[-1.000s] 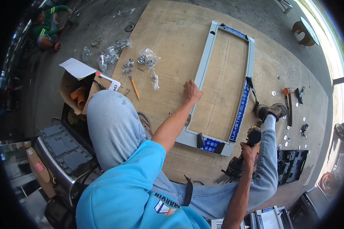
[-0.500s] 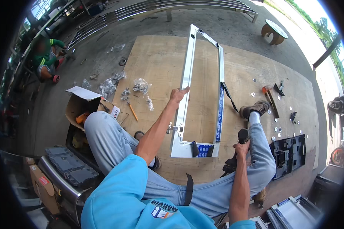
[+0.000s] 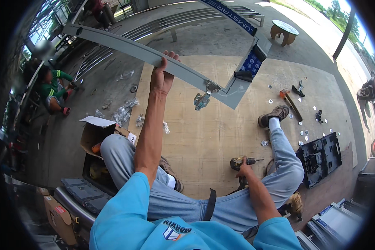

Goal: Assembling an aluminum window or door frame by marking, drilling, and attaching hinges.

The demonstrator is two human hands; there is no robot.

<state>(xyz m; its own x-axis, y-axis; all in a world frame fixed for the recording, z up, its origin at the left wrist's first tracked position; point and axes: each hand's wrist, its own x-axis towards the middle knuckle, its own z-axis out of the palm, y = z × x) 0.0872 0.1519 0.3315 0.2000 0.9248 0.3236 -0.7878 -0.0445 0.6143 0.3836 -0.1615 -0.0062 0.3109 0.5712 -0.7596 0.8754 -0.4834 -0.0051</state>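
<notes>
My left hand [image 3: 161,77] grips one long rail of a white metal frame [image 3: 131,51], which is lifted off the board and tilted. A metal cup hinge [image 3: 203,100] hangs from the near end of that rail. Blue printed film [image 3: 254,60] and black tape cover parts of the frame's end and other side. Beside my right knee, my right hand [image 3: 245,168] is closed around a cordless drill [image 3: 236,163], its bit pointing right. The frame's far end runs out at the upper edge.
Under me lies a plywood board [image 3: 208,137]. A hammer [image 3: 291,104], small discs and an open black tool case [image 3: 318,160] are on the right. A cardboard box [image 3: 96,135] and plastic bags [image 3: 123,114] sit left. Another person [image 3: 56,87] crouches at far left.
My left hand has raised the frame and swung it over, its far end now toward the upper left. The drill has turned from pointing away to pointing right and moved slightly left.
</notes>
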